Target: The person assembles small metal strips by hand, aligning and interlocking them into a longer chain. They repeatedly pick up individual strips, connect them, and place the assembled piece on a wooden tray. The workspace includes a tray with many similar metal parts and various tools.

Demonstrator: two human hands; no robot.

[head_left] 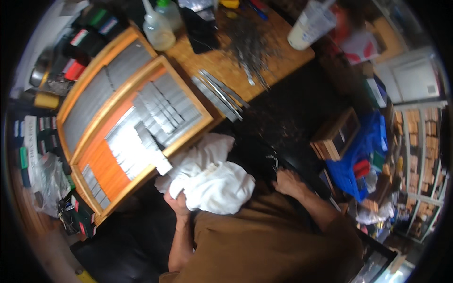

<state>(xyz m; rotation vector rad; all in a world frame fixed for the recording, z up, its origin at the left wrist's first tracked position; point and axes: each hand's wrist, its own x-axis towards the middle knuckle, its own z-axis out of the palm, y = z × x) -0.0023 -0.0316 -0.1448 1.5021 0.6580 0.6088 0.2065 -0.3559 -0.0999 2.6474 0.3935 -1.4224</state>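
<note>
My left hand (pixel 177 204) is closed on the lower left edge of a bunched white cloth (pixel 219 188) lying over my lap. Some of its fingers are hidden under the folds. On the right, my right hand (pixel 289 183) is held low by my thigh with its fingers curled. Whatever it may hold is lost in the dark and blur; thin shiny bits show just above it. Ahead of the cloth, a wooden tray (pixel 188 137) with an orange bottom holds rows of flat grey metal strips (pixel 155 111). One bright strip (pixel 158 158) sticks out over its near edge.
Behind it leans a second wooden tray (pixel 123 35). Long metal bars (pixel 219 96) and a heap of metal shavings (pixel 250 45) lie on the wooden bench, near a squeeze bottle (pixel 159 33) and a plastic cup (pixel 311 26). At right stand a wooden box (pixel 337 134) and blue bag (pixel 351 162).
</note>
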